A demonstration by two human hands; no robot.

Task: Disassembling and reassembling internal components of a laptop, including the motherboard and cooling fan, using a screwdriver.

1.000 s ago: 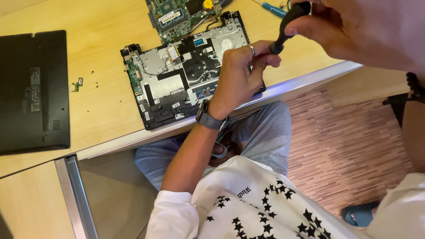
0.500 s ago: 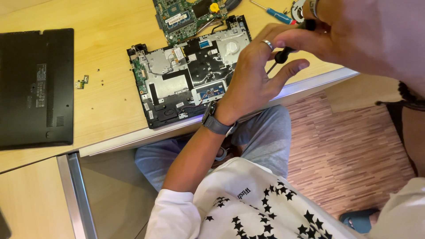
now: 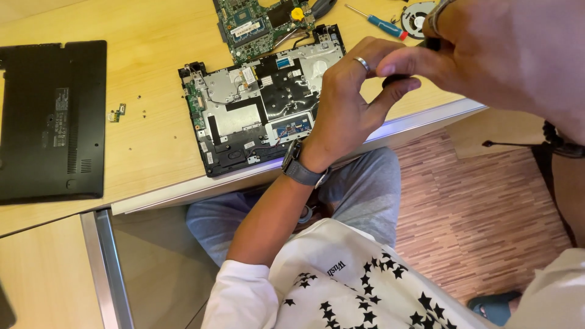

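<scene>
- Both hands are meeting above the right end of the opened laptop base (image 3: 262,113), just over the desk's (image 3: 146,67) front edge.
- The left hand (image 3: 350,100), ringed and wearing a wristwatch (image 3: 300,166), is curling its fingers and pinching thumb against forefinger on the lower end of a dark tool (image 3: 399,78).
- The right hand (image 3: 487,55) is closing from above on that same dark tool's upper end; most of the tool is hiding between the fingers, so its tip is impossible to make out.
- From what is showing, the tool's long axis is running up and to the right, away from the laptop base.
- The laptop base is lying down and to the left of both hands, its long side slanting across the desk; the left hand is sitting nearer to it.
- A green circuit board (image 3: 259,24) is lying just beyond the base, a blue-handled screwdriver (image 3: 379,23) and a round fan (image 3: 419,17) further right.
- The black bottom cover (image 3: 52,122) is resting well apart on the left.
</scene>
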